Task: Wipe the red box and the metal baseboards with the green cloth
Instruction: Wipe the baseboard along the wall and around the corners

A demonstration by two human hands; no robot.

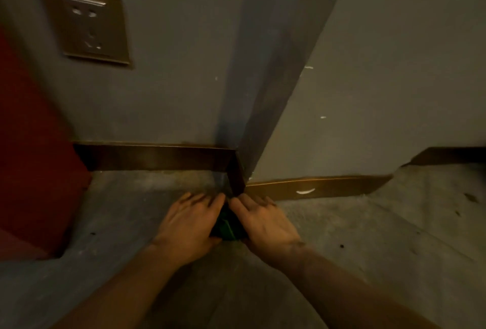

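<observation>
The green cloth (226, 227) lies bunched on the floor between my two hands, mostly hidden under them. My left hand (188, 226) and my right hand (265, 223) both rest on it, fingers pointing at the wall corner. The metal baseboard (157, 156) runs along the left wall, wraps the corner (238, 176) just ahead of my fingertips, and continues as a second strip (328, 186) on the right wall. A further strip (447, 156) sits far right. The red box (31, 160) stands at the left edge, against the wall.
A brass-coloured wall socket plate (88, 26) is mounted upper left. The grey wall (368, 92) has small white chips. The floor (368, 236) is grey concrete with dark specks. The scene is dim.
</observation>
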